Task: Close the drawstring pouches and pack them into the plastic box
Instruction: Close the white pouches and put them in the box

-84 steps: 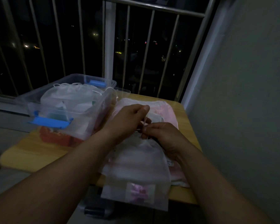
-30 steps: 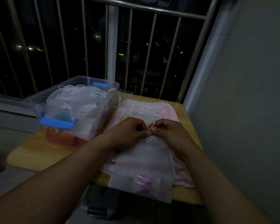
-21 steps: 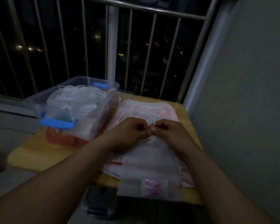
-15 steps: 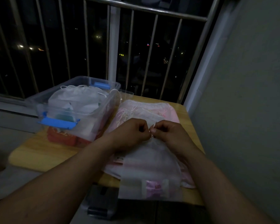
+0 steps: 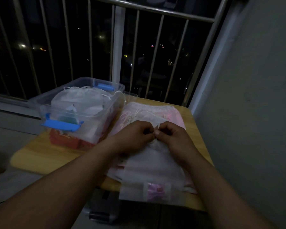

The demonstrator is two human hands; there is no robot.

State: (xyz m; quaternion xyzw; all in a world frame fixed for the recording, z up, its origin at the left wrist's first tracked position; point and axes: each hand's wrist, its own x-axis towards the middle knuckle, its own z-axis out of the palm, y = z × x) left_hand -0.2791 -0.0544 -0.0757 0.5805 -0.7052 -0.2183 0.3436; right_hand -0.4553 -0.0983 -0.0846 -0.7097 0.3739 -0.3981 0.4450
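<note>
The wooden worktop [image 5: 40, 156] carries a clear plastic box [image 5: 106, 111] toward its far left corner, open and heaped with white pouches [image 5: 82, 98]. A pile of pink pouches [image 5: 172, 113] lies along the right edge. On it, overhanging the near edge, lies a white drawstring pouch [image 5: 155, 167] with a pink item [image 5: 157, 190] inside. The left hand [image 5: 132, 138] and right hand [image 5: 173, 138] meet at its gathered mouth, curled fingers pinching the drawstring [image 5: 157, 127].
</note>
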